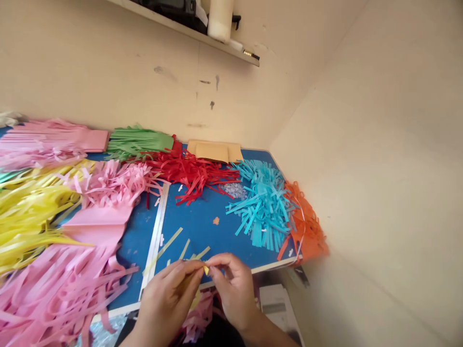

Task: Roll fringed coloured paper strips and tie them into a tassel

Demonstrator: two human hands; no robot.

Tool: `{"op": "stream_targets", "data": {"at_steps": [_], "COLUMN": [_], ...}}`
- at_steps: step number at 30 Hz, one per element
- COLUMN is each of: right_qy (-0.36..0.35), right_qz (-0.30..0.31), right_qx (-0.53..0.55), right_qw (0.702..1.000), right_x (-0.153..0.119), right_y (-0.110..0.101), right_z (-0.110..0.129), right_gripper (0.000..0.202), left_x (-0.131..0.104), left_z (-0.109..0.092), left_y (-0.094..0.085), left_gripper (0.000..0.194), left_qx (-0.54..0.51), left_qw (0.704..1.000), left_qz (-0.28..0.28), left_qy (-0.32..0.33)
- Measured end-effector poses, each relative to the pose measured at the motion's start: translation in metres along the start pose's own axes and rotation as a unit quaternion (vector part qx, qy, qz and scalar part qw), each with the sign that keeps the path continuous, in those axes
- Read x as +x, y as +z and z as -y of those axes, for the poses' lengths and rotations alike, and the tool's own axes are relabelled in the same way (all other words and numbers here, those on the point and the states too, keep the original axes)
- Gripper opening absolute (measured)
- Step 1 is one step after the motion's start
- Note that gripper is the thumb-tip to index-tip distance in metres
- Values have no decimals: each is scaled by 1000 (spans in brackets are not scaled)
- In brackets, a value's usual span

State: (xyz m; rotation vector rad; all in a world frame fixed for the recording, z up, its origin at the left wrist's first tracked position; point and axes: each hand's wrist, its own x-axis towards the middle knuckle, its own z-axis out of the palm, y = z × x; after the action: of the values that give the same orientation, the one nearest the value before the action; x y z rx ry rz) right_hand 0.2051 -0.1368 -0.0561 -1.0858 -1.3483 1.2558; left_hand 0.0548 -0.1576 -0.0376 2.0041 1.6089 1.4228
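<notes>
So I've got both hands up in front of me, palms turned inward, wrists low and fingers bent so the tips meet in the middle. Taking that meeting point as the clock centre, my left hand point(170, 289) comes in from about 8 o'clock and my right hand point(235, 291) from about 4. Both grips are closed, thumb and fingers pinching one tiny yellow piece point(206, 270) between them, right by the near edge of the blue table point(202, 217). Counting stuff up: one green fringed bundle point(141, 140) at 11, one red fringed bundle point(191, 168) at 12, one bright blue fringed bundle point(262, 202) between 1 and 2, and one orange fringed bundle point(307, 224) at 2, hanging past the corner. Pink fringe point(65, 294) sprawls from 9 round to nearly 11, and honestly I can't tell how many bundles that is. Yellow fringe point(36, 207) sits around 9 to 10, also too tangled to count. Two tan flat pieces point(213, 152) lie at 12 by the wall, overlapping. There's one little orange cutout point(216, 220) just past 12, plus at least three pale yellow strips point(170, 245) from 10 to 12, close to my fingers.
</notes>
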Motion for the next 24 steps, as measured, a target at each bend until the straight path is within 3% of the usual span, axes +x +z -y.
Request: {"op": "stream_targets", "data": {"at_steps": [5,11,17,21,24], "right_qy": [94,151,124,52,52], "right_qz": [-44,-5,-30,36,42], "right_qx": [106,161,145,93,98], "right_qw": [989,975,981,994,993], "right_x": [6,9,14,15,13], "right_y": [11,11,4,-3,-5], "right_z": [-14,-21,-21,-16,-14], "right_gripper": [7,25,23,16,19], "left_x": [-1,-4,-2,3,6], "left_z": [10,24,28,26,22], "left_y": [16,23,16,8,4], "left_gripper": [19,20,19,17,15], "left_qx": [41,53,-62,-108,-124], "left_qw": [998,998,995,987,986], "left_qz": [-29,-26,22,36,43], "left_qy": [-43,-28,-81,-114,-99]}}
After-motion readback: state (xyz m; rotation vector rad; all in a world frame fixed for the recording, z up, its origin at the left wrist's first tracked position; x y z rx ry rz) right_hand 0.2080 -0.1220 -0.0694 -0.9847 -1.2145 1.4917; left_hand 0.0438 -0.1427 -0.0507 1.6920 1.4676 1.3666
